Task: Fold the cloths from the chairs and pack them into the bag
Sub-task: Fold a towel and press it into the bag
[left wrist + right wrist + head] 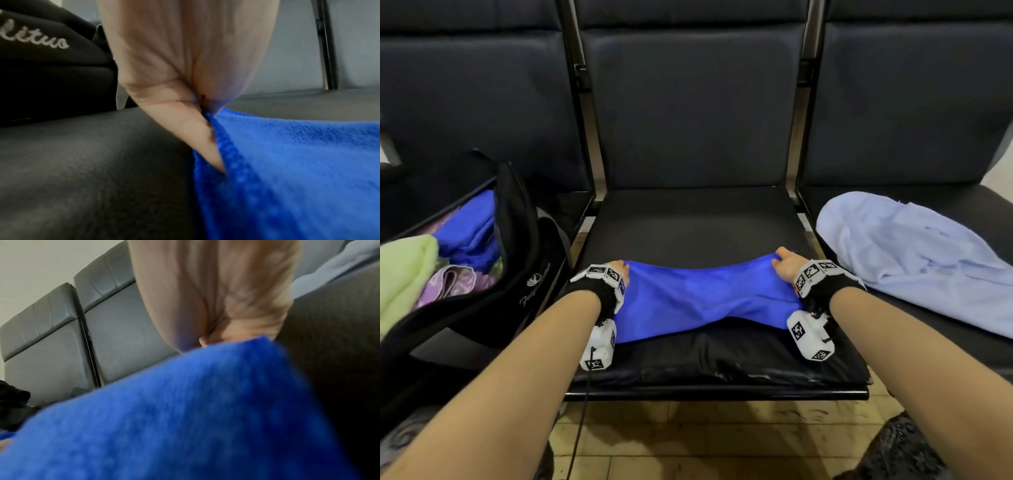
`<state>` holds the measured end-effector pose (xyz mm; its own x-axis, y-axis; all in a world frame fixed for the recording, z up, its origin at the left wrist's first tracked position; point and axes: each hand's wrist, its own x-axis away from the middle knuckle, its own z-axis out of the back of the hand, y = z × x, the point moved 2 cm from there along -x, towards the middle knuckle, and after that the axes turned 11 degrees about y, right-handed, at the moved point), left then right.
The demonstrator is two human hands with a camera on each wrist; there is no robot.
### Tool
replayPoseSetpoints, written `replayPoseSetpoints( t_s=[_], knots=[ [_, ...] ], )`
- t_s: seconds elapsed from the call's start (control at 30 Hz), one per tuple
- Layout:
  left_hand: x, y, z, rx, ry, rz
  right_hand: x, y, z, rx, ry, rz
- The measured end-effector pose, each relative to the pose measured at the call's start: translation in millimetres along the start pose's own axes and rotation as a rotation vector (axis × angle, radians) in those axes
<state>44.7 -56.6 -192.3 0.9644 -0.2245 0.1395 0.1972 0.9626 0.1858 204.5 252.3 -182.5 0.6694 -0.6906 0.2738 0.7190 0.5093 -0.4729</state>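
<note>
A bright blue cloth [698, 298] is stretched across the front of the middle chair seat [695, 222]. My left hand [621, 269] pinches its left corner, seen close in the left wrist view, where the left hand [197, 100] grips the blue cloth [298, 162] at its edge. My right hand [782, 262] grips the right corner; the right wrist view has the right hand [222, 334] above the blue cloth [185, 410]. A black bag [517, 260] stands open on the left chair, holding a blue, a green and a purple cloth. A pale blue cloth [907, 250] lies crumpled on the right chair.
Dark chair backs [688, 102] rise behind the seats, with metal frame bars between them. A light green cloth [404, 274] hangs over the bag's near side. Tiled floor [705, 442] lies below the seat's front edge.
</note>
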Motion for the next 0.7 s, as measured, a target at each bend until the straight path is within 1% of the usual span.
replayPoseSetpoints(
  t_s=[0.03,0.07,0.1,0.13,0.17,0.2,0.27,0.3,0.37,0.43,0.5,0.53,0.6,0.67,0.7],
  knots=[
    [-2,-2,-1,0.034,0.006,0.032,0,0,0,0.024,-0.004,-0.002],
    [-3,-1,-2,-0.020,-0.016,0.026,-1,0,0,0.033,-0.010,-0.013],
    [-2,0,-1,-0.019,-0.036,0.040,-2,1,0,0.032,-0.008,-0.023],
    [0,3,1,-0.054,-0.043,0.024,-2,2,-1,0.026,-0.005,-0.035],
    [4,6,3,-0.023,-0.055,0.058,-1,2,-1,0.014,-0.005,-0.052],
    [8,7,5,0.019,-0.065,0.121,1,3,-1,-0.008,0.001,-0.066],
    [10,2,6,0.187,-0.049,0.233,5,3,2,-0.055,0.033,-0.080],
    [11,-1,6,0.301,-0.057,0.260,9,4,4,-0.067,0.057,-0.073],
    [11,-11,3,0.450,-0.051,0.309,17,5,10,-0.051,0.104,-0.037],
    [19,-18,0,0.492,-0.059,0.316,28,8,16,-0.039,0.135,0.009],
    [51,-12,12,0.484,-0.102,0.315,40,13,22,0.001,0.144,0.047],
    [64,-11,14,0.457,-0.131,0.319,48,16,25,0.043,0.124,0.051],
    [82,-15,14,0.398,-0.205,0.321,69,19,31,0.083,0.038,0.034],
    [92,-19,12,0.358,-0.236,0.312,87,22,34,0.020,-0.097,-0.019],
    [95,-19,12,0.321,-0.227,0.283,94,24,35,-0.003,-0.161,-0.037]
  ],
)
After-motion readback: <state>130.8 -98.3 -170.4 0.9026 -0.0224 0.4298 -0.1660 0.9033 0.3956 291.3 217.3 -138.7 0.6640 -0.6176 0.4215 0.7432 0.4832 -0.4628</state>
